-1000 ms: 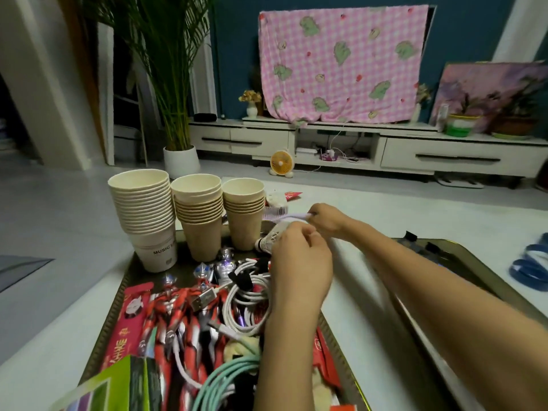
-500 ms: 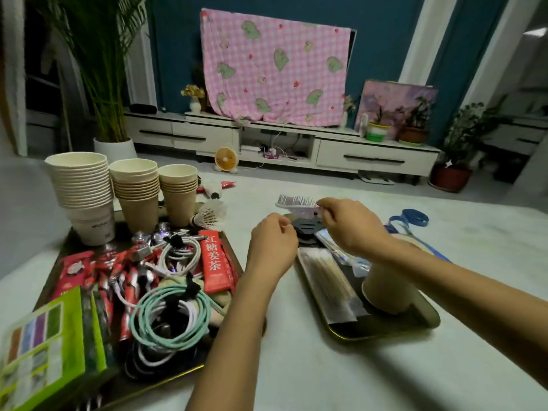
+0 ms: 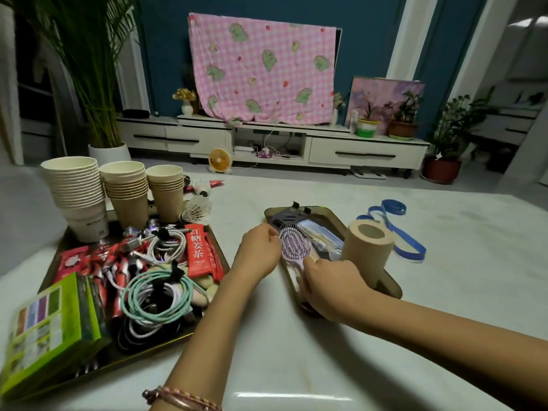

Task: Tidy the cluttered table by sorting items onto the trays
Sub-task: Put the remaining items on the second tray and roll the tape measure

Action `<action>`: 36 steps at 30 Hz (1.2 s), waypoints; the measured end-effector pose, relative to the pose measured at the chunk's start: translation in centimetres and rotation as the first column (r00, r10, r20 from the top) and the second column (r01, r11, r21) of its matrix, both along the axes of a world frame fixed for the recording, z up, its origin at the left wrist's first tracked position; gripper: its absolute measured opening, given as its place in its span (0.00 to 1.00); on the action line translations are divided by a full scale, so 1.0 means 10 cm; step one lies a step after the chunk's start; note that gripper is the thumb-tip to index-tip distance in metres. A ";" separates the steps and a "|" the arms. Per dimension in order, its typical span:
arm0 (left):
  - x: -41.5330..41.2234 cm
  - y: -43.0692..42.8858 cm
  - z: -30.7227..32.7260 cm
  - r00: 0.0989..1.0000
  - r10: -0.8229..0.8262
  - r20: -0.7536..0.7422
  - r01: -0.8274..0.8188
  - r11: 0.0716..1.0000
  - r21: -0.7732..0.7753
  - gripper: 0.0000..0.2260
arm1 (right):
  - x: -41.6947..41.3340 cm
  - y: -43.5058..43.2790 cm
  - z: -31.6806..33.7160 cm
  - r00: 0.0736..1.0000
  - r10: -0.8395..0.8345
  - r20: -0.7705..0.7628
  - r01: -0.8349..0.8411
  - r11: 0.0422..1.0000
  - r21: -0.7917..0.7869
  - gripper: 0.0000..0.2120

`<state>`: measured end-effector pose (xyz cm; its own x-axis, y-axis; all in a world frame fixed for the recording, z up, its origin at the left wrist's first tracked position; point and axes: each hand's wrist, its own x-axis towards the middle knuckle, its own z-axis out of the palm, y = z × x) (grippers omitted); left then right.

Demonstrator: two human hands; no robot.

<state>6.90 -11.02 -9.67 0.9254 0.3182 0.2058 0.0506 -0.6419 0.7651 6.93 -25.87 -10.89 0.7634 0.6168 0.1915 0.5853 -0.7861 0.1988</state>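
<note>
Head view: on your left, the left tray (image 3: 57, 247) is packed. A green box (image 3: 50, 324) sits at its near corner, coiled cables (image 3: 154, 295) lie in the middle with red sachets (image 3: 201, 252) beside them, and three stacks of paper cups (image 3: 123, 188) stand along the far edge. A shuttlecock (image 3: 195, 210) lies just beside the cups at the tray's far right corner.

A strip of table (image 3: 296, 351) runs between the two trays, and your left forearm reaches over it. Your left hand (image 3: 261, 250) has its fingers curled against the left edge of the hairbrush (image 3: 295, 243) head; I cannot tell whether it pinches the brush. The hairbrush lies bristles up over the right tray (image 3: 326, 210), near its left rim, on top of a black item and clear packets. Your right hand (image 3: 329, 286) grips the handle end at the tray's near rim.

A tan cylinder (image 3: 367, 250) stands upright on the tray's right side, just beside that hand. A blue ribbon (image 3: 394, 229) lies loose on the table past the right rim, and open tabletop runs beyond it and in front of both trays.
</note>
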 end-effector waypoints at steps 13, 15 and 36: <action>-1.29 0.47 0.46 0.969 0.121 0.215 -0.117 0.993 -0.031 0.10 | -0.11 0.41 0.61 0.945 0.088 -0.316 -0.027 0.981 0.193 0.10; -1.54 0.78 0.44 0.940 0.245 0.237 -0.245 0.969 -0.031 0.10 | -0.11 0.51 0.57 0.876 0.089 -0.475 0.030 0.971 0.236 0.11; -2.00 1.98 -0.40 0.653 0.757 0.013 -0.657 0.575 -0.488 0.12 | -0.11 1.56 -0.11 0.694 0.276 -0.665 0.289 0.740 0.607 0.12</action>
